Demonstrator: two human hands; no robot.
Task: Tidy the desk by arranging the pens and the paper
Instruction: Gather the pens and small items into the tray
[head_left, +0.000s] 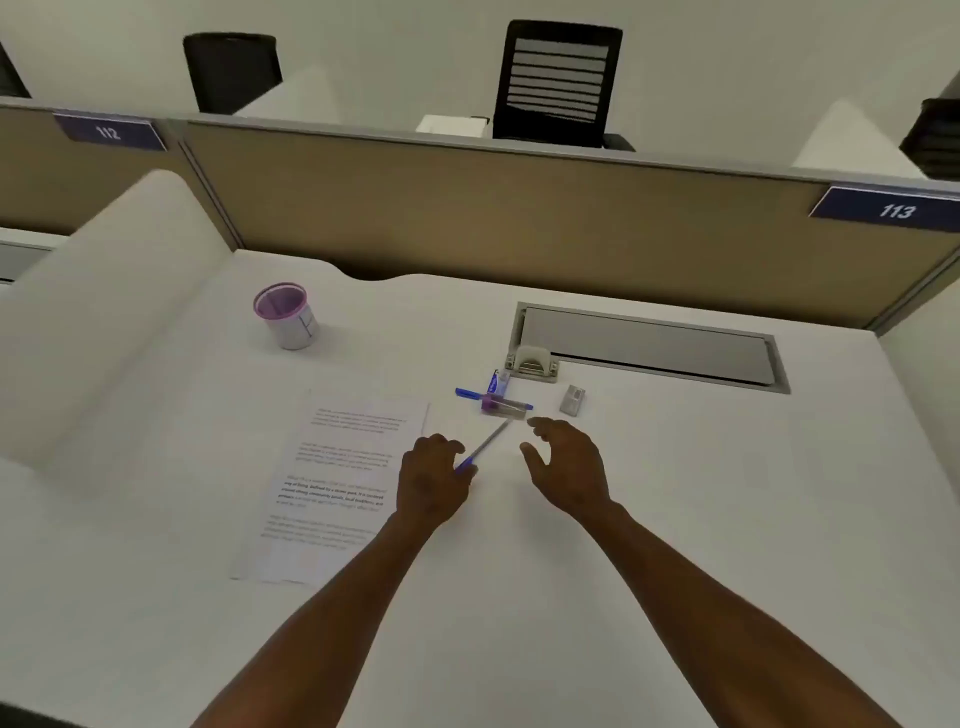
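1. A white worktop (675, 519) fills the view, seen from above by a person whose two bare forearms reach forward over it.
2. The left hand (431, 480) is curled around the near end of a slim pen (485, 444), holding it. The pen slants away to the right, its far tip close to a cluster of small things.
3. The right hand (569, 462) hovers just right of that pen, fingers and thumb spread wide and holding nothing.
4. Just beyond both hands lies the cluster: a blue pen (467, 393) lying across, a small clear tube with a purple cap (501, 405) on top of it, and another small blue item (493, 383) behind. What that last item is cannot be told.
5. A small grey eraser-like block (573, 401) lies alone to the right of the cluster.
6. A stack of printed paper (332, 488) lies flat to the left of the left hand, its sheets slightly fanned at the edges.
7. A cup with a purple inside (287, 317) stands upright at the far left of the worktop, well apart from the pens. It looks empty.
8. A grey cable hatch (649, 345) is set into the worktop at the far right, with a small latch at its near left corner.
9. A tan divider panel (467, 208) runs along the back edge, bearing blue labels reading 112 and 113. Black office chairs (558, 83) stand beyond it.
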